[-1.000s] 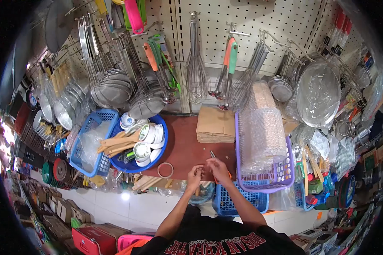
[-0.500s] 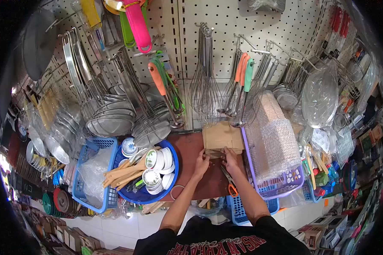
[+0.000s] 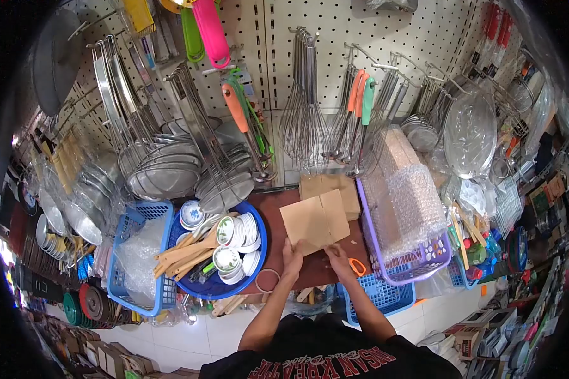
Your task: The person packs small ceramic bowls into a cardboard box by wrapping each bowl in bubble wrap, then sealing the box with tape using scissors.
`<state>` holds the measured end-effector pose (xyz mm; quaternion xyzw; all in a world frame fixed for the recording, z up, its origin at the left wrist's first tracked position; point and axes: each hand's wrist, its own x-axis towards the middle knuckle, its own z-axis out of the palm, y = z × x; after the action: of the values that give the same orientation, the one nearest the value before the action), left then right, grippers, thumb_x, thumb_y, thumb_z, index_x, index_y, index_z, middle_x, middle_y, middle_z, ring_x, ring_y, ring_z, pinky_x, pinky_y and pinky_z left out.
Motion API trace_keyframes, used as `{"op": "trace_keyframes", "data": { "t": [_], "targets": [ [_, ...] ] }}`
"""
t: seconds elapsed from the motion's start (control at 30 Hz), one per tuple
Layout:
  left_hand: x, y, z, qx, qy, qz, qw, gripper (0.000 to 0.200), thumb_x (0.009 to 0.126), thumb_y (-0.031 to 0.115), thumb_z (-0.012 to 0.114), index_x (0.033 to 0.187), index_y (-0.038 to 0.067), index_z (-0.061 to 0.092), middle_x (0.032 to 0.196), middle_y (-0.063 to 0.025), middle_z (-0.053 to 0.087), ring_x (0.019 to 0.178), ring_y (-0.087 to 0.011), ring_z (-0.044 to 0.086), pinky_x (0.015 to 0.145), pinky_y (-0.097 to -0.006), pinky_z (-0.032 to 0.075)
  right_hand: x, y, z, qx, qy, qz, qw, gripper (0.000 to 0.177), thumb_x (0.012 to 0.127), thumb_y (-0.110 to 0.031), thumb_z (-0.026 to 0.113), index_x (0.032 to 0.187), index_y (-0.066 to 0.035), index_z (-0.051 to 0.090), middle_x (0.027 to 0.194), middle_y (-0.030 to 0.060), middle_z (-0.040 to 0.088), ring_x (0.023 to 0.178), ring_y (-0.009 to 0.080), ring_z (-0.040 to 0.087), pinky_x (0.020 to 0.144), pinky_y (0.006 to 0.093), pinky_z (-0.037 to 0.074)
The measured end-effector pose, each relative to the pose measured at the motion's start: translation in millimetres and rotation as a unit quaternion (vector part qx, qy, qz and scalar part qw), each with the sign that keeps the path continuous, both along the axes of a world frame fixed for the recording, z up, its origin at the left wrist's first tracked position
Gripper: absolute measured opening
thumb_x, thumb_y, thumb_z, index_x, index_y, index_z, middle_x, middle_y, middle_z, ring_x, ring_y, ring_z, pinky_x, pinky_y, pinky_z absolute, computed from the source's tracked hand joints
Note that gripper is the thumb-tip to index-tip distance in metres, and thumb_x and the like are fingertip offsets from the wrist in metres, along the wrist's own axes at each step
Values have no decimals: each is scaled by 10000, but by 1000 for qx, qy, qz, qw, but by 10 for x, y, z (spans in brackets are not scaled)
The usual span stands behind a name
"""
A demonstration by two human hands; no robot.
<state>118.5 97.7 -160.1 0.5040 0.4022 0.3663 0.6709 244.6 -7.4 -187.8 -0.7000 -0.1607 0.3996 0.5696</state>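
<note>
A flat brown cardboard sheet (image 3: 313,221) with a crease line is tilted up between my two hands. My left hand (image 3: 291,259) pinches its lower left edge. At the lower right edge, my right hand (image 3: 339,259) has its fingers closed on the same sheet. Behind it, a stack of cardboard (image 3: 353,201) lies on the red-brown tabletop (image 3: 278,215), partly hidden by the raised sheet. Orange-handled scissors (image 3: 358,267) lie just right of my right hand, their blades mostly hidden by it.
To the left stands a blue basin (image 3: 257,218) with small bowls (image 3: 227,230) and wooden utensils (image 3: 186,258). A purple basket (image 3: 385,268) holding a bubble-wrapped bundle (image 3: 417,211) is at the right. Whisks (image 3: 302,132), ladles (image 3: 360,139) and strainers (image 3: 164,177) hang from the pegboard.
One cardboard sheet has come off the stack and been drawn toward me in both hands. My hands have moved down, nearer my body, and the view has shifted slightly.
</note>
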Motion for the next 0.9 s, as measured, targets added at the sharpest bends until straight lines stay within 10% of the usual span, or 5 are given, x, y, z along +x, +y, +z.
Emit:
{"op": "trace_keyframes", "data": {
  "t": [0.1,0.2,0.33,0.57,0.9],
  "targets": [
    [-244,-242,98,24,-9,21,999,309,1000,125,541,1285,18,493,1177,-80,621,1070,-153,571,934,-309,449,-17,-187,204,-37,52,-77,995,433,887,-284,741,1205,-109,505,936,17,576,837,134,628,690,253,520],
    [-485,-427,151,70,-44,-18,996,361,1004,103,527,1340,3,440,1230,-97,595,1123,-161,560,973,-302,437,79,-296,-150,162,-219,-61,960,635,824,-197,804,1312,-93,412,1050,49,572,948,144,604,796,280,528],
    [-757,-598,69,111,-13,-101,989,421,996,72,522,1384,-31,395,1293,-132,562,1211,-186,527,1032,-315,412,-24,-441,614,92,-418,13,904,867,743,-183,856,1404,-3,324,1269,162,473,1154,287,524,978,393,441],
    [-899,-760,-125,188,89,-77,975,481,985,128,553,1382,-71,367,1280,-237,549,1225,-295,535,1039,-375,410,18,-532,631,125,-179,139,966,997,693,-216,901,1402,6,235,1352,185,430,1271,275,462,1060,400,417],
    [-1007,-727,-34,290,204,-130,926,698,929,155,623,1472,-78,253,1447,-294,417,1366,-410,400,1112,-420,358,7,-471,598,168,-165,244,941,1059,685,-156,896,1494,-23,225,1398,139,470,1266,208,482,1071,362,414]
  ]
}}
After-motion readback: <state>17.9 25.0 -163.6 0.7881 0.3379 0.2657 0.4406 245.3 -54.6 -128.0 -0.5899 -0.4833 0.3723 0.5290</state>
